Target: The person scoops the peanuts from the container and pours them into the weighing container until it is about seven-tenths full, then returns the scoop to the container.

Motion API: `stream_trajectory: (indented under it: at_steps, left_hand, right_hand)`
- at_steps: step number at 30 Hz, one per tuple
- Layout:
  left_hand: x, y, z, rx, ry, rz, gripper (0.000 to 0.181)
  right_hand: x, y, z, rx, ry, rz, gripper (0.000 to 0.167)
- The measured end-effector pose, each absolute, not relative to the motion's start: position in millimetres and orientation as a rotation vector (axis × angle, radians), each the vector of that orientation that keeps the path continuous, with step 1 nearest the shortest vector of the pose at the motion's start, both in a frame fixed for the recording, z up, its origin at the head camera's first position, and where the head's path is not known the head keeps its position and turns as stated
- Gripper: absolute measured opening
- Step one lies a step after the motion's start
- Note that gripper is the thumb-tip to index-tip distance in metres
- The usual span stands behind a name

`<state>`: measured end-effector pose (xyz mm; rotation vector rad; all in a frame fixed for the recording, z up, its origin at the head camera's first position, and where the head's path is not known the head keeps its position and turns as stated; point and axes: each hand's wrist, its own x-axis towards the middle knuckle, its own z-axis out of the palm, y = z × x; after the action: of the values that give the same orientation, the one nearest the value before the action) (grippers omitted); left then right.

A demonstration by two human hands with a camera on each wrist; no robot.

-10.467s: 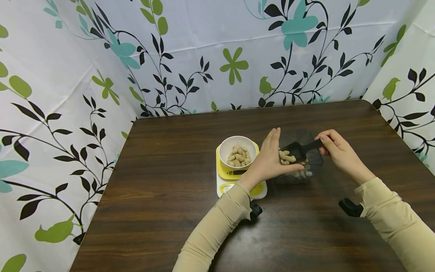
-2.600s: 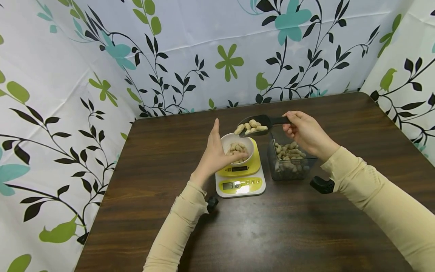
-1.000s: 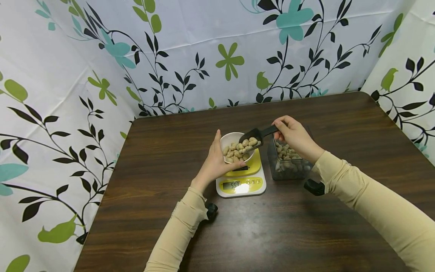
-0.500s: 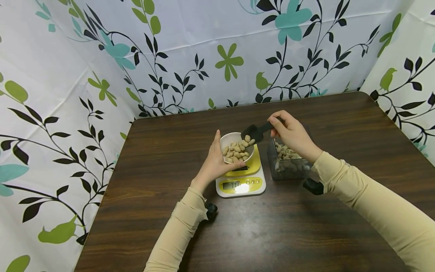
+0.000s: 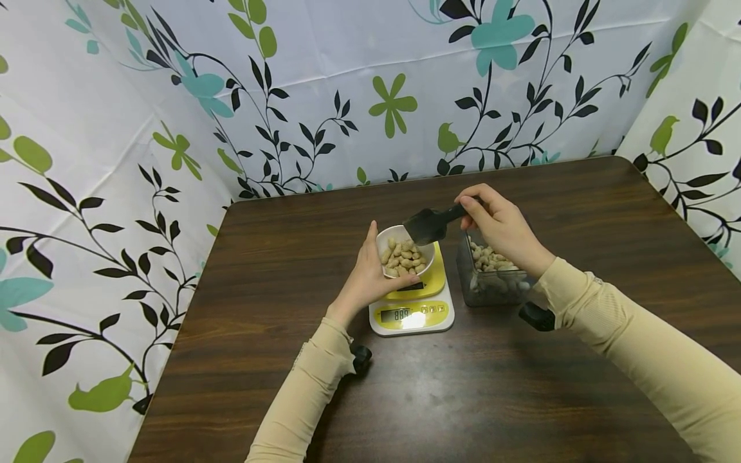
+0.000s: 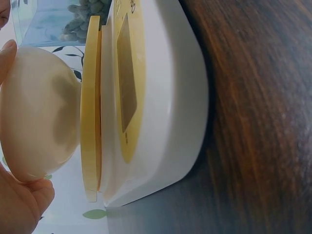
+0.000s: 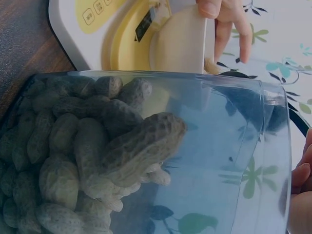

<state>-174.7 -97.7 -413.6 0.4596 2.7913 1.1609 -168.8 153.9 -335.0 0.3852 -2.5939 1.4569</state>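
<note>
My left hand [image 5: 367, 276] steadies a white bowl [image 5: 396, 233] between thumb and fingers. In the left wrist view, fingertips touch both sides of the bowl [image 6: 36, 117]. Unshelled peanuts [image 5: 401, 258] fill its bottom. The bowl stands on a yellow-and-white kitchen scale [image 5: 412, 323] with a lit display. My right hand [image 5: 502, 225] pinches the handle of a black scoop [image 5: 427, 226], tipped over the bowl's right rim with its underside up. Its inside is hidden from above. Close below the right hand stands a clear plastic container [image 5: 494, 292] partly filled with peanuts [image 7: 68, 161].
Everything stands on a dark wood-patterned table [image 5: 278, 321]. A white curtain with leaves and birds [image 5: 324, 83] hangs behind and along the sides. The container is just right of the scale, with a narrow gap between them.
The right hand brought a loaded scoop from the container and tipped its peanuts into the bowl, which is fuller. The left hand moved from the container to the bowl. The display's number changed.
</note>
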Motion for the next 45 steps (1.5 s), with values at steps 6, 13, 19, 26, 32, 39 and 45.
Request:
stream_trajectory:
  at_steps: [6,13,19,26,32,39,45]
  left_hand:
    - [-175,-97,-413,0.456,2.783,1.165,0.122]
    - [-174,-96,-413,0.452,2.781,1.170,0.123]
    - [-173,-96,-413,0.434,2.778,1.169,0.122]
    - [-174,-96,-412,0.473,2.801,1.156,0.122]
    - [-179,-92,-402,0.535,2.840,1.186,0.121]
    - [-183,-80,-385,0.665,2.868,1.165,0.120]
    - [-185,-58,-375,0.752,2.852,1.136,0.122]
  right_hand:
    - [-169,154,-335,0.406,-2.578,1.467,0.031]
    - [-170,154,-337,0.433,-2.562,1.489,0.033]
    - [-170,154,-338,0.425,-2.547,1.517,0.033]
    - [-171,154,-336,0.362,-2.531,1.553,0.036]
    - [-169,160,-330,0.321,-2.483,1.586,0.036]
    - [-169,177,-322,0.284,-2.334,1.644,0.030]
    - [-165,200,-310,0.207,-2.248,1.663,0.023]
